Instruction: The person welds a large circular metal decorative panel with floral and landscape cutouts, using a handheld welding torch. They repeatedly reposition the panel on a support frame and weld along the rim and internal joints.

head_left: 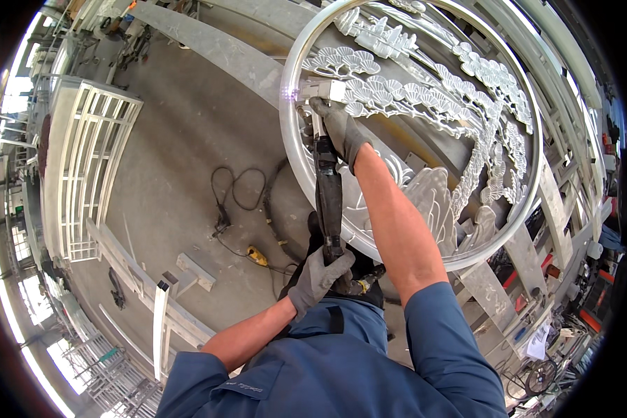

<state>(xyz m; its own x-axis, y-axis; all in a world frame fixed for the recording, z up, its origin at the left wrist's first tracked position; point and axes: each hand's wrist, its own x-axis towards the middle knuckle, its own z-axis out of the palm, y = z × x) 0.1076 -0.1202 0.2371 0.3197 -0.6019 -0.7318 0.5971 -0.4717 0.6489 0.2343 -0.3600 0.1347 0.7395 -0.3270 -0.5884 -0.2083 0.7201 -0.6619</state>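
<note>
Both of my hands wear grey work gloves and grip one long black hand-held power tool (329, 188). My left hand (319, 280) is closed around its rear end, close to my waist. Farther forward, my right hand (340, 129) closes around its front part. A pale, box-shaped head (323, 90) at the tool's far end lies against the left side of a large round metal ring (290, 143), with a faint purplish glow beside it. Inside the ring is silvery openwork (418, 97) shaped like a tree with fan-like leaf clusters. The exact contact point is hidden.
The ring lies over long metal bars (554, 209). A black cable (238, 202) and a yellow tool (256, 256) are on the floor to the left. White metal frames (94, 167) stand farther left, with a metal stand (161, 313) nearer. Tools and papers (538, 343) clutter the right.
</note>
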